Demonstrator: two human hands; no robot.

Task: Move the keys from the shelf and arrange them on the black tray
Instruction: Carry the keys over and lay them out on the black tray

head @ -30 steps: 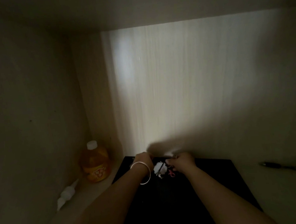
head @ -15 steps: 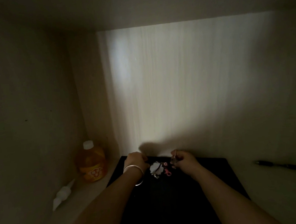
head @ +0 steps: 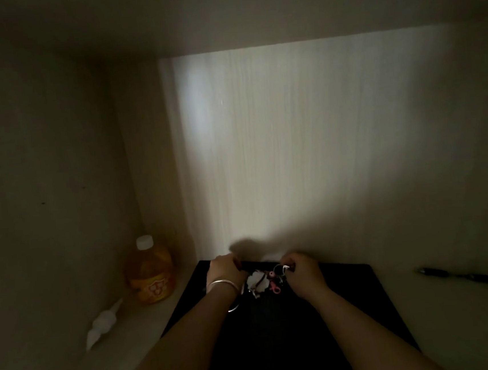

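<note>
A black tray lies on the shelf floor inside a dim cupboard. At its far edge sits a bunch of keys with a white charm, pink clips and a metal ring. My right hand pinches the metal ring at the right of the bunch. My left hand, a silver bangle on its wrist, is curled at the left of the bunch, by the tray's far edge; what its fingers hold is hidden in the dark.
An orange bottle with a white cap stands in the back left corner. A small white object lies on the shelf in front of it. A dark pen lies right of the tray. The cupboard's back wall rises just behind the tray.
The keys have spread out a little on the tray's far edge. My two hands have drawn slightly apart, with the right hand now pinching the ring.
</note>
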